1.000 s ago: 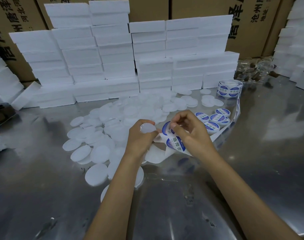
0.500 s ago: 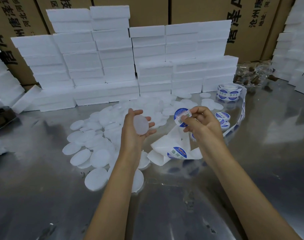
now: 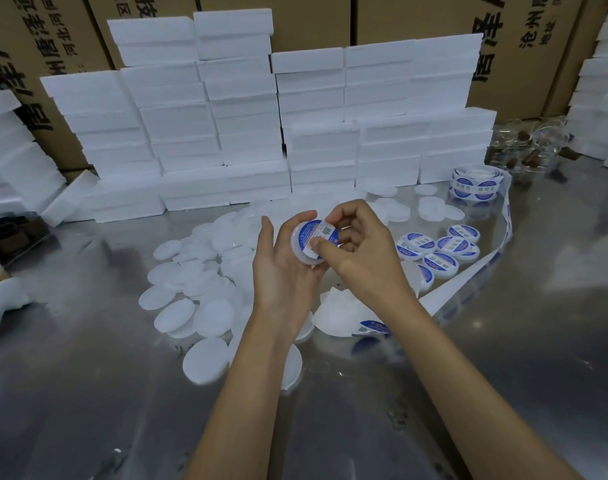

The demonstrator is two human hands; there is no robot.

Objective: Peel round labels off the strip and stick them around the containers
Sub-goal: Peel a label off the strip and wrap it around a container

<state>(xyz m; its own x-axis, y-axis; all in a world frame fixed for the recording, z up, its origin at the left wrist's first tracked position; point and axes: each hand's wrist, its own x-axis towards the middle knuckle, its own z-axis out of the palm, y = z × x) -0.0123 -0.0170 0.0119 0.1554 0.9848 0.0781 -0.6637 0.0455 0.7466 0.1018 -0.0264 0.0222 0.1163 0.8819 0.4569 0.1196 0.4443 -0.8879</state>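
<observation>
- Held above the middle of the tabletop point(image 3: 88, 393): 1 small round white container point(image 3: 304, 245), a shallow disc tipped up on edge, flat face turned toward the right hand and partly toward the camera, axis lying roughly level rather than upright.
- Gripped by the left hand point(image 3: 281, 271): palm facing right, fingers and thumb curled round the disc's rim from behind and below.
- Pressed against that face: 1 round label point(image 3: 318, 233), blue border, white band with dark print across the middle, lower part hidden by the right thumb.
- Right hand point(image 3: 359, 251): fingers curled, thumb tip pressing the label, fingertips closed over its upper edge.
- Lying on the tabletop just right of the hands: a cluster of labelled containers point(image 3: 444, 249), blue-and-white faces up.
- Trailing from a roll point(image 3: 477, 183) near the far right of the tabletop: the strip point(image 3: 468, 282), running down toward the crumpled backing point(image 3: 344, 313) below the right wrist.
- Spread left of the hands: plain white containers point(image 3: 205, 317), flat.
- Stacked along the far edge: white foam blocks point(image 3: 247, 133).
</observation>
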